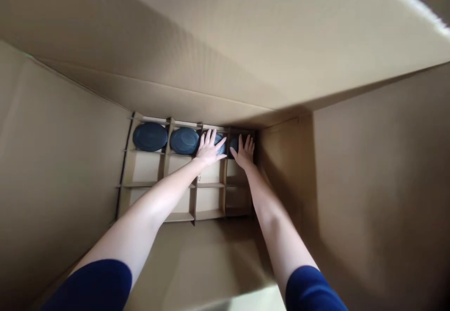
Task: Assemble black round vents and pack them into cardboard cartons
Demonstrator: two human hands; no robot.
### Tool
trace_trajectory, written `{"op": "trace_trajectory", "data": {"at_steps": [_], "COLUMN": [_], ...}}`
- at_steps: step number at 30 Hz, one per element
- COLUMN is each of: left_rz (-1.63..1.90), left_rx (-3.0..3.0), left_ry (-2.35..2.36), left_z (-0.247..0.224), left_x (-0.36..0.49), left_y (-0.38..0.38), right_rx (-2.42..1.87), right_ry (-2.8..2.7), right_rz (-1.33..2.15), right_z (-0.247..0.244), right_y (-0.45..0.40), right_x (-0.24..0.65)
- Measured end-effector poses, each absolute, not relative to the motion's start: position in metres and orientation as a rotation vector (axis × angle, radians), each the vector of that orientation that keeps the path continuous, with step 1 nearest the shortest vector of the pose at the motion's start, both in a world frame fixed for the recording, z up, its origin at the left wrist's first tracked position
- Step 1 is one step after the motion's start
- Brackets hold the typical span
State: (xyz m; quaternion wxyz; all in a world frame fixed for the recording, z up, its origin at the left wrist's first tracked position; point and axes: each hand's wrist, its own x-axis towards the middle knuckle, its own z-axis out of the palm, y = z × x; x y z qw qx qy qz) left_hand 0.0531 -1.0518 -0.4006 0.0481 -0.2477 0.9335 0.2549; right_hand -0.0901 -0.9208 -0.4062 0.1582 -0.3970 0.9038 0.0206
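Observation:
Both my arms reach down into a deep cardboard box, to a cardboard divider grid point(161, 166) at its bottom. My left hand point(210, 149) lies with fingers spread over a dark blue oval object point(220, 143) in the third cell of the far row. Over the fourth cell, at the right, my right hand point(243, 151) is spread on or just above another dark object point(233, 143), mostly hidden by the fingers. Two more dark blue ovals, one at the far left point(150, 136) and one beside it point(184, 140), sit in their cells.
Tall cardboard walls enclose the grid, with the left wall point(63, 161) and right wall point(379, 175) close by. The far wall or flap point(246, 44) rises above my hands. Divider edges stand up between the cells, and the nearer rows show pale bottoms.

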Motion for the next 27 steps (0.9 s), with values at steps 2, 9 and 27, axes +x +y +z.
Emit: {"op": "trace_trajectory", "data": {"at_steps": [2, 9, 27], "left_rz": [0.756, 0.725, 0.454], "left_rx": [-0.718, -0.712, -0.601], "left_ry": [2.895, 2.911, 2.580], "left_z": [-0.419, -0.437, -0.349], "left_x": [0.050, 0.041, 0.010], "left_y": [-1.049, -1.044, -0.932], "right_rx": [-1.141, -1.076, -1.311], "right_ry": [2.595, 2.608, 1.833], "right_rz": [0.079, -0.019, -0.874], "right_z": [-0.422, -0.416, -0.094], "right_y": [-0.918, -0.920, -0.600], "right_x": [-0.090, -0.089, 0.117]}}
